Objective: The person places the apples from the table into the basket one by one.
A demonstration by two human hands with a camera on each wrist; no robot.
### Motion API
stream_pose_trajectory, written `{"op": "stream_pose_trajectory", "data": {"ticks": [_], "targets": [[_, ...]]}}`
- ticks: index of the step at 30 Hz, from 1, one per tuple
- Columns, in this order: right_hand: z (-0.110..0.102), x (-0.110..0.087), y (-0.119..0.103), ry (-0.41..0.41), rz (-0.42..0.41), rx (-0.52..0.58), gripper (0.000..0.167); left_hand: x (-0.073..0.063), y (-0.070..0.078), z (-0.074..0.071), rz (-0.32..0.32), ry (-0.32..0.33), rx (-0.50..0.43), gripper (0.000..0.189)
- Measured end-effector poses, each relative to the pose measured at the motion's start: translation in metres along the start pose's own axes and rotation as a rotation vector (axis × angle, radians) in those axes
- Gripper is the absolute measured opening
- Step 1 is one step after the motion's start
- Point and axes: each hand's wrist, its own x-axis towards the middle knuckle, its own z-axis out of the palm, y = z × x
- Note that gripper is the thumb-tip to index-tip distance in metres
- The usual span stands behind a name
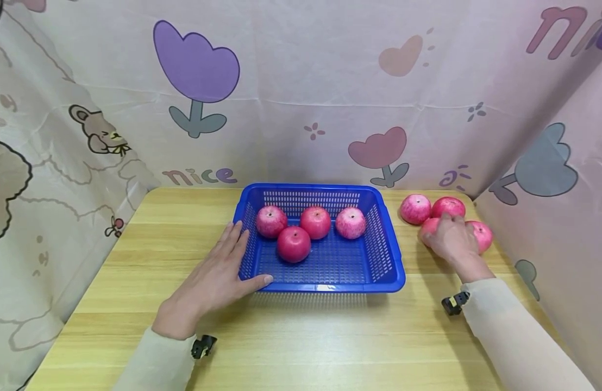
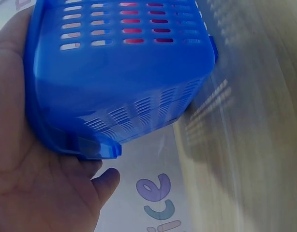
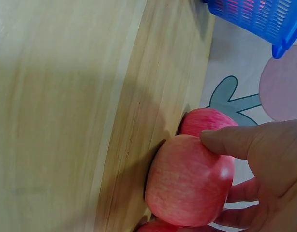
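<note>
Eight apples [image 1: 294,244], one blue basket [image 1: 374,287]

we count 8 apples [image 1: 294,244] in all: 4 in 1 blue basket [image 1: 291,287] and 4 on 1 wooden table [image 1: 306,342]. we see 1 left hand [image 1: 215,277] and 1 right hand [image 1: 457,241], 2 pale sleeves [image 1: 156,363] and 2 small black devices [image 1: 203,346], 1 at each wrist. on the patterned cloth [image 1: 291,54] we count 3 printed tulips [image 1: 195,68] and 1 printed bear [image 1: 99,130].
</note>
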Motion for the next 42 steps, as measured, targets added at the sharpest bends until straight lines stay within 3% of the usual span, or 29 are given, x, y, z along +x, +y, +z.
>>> {"op": "stream_pose_trajectory", "data": {"ticks": [5, 14, 34, 42], "targets": [[0.0, -0.001, -0.002, -0.022, 0.009, -0.001, 0.091, 0.0, 0.002, -0.001, 0.009, 0.014, 0.032, 0.126], [0.0, -0.002, 0.002, -0.052, -0.026, -0.007, 0.089, 0.001, 0.002, -0.002, 0.006, 0.003, 0.057, 0.126], [0.006, -0.003, 0.009, 0.035, -0.15, 0.096, 0.085, 0.001, 0.001, -0.001, 0.003, -0.006, 0.039, 0.126], [0.002, -0.005, 0.012, 0.024, -0.175, 0.136, 0.086, 0.001, 0.001, -0.001, -0.003, -0.011, 0.031, 0.126]]}}
